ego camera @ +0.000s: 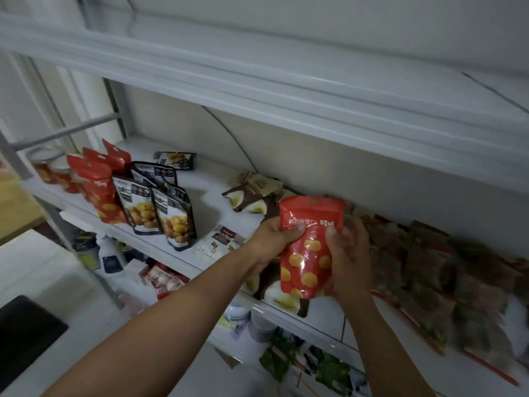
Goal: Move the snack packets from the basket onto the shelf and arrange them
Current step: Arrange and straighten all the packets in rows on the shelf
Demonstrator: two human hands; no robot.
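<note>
Gripping the red packet (310, 247) from both sides, the left hand (274, 239) and the right hand (349, 259) are seen nearest the camera. Each thumb is pressed on the printed front and the other fingers are curled round the packet's edges, so the packet is held upright in the air, just above the front lip of the shelf (209, 190). The basket is not in view.

A slip is judged possible, since the film looks glossy and only the edges are pinched. Directly below, brown-and-white packets (283, 296) are lying loose at the lip; if the red packet is set on that uneven heap, it could topple, or one of them could be pushed over the edge onto the things stored beneath.

To the right, a blurred pile (443, 267), perhaps green and red packets, is spread along the shelf, and little flat room is left there.

Further left, a white packet (220, 242) is lying flat, and the black packets (171, 219) are stood in a leaning group. A nudge from the left forearm could knock them down like dominoes into the red row (97, 190) beyond, where the held packet most likely belongs.
</note>
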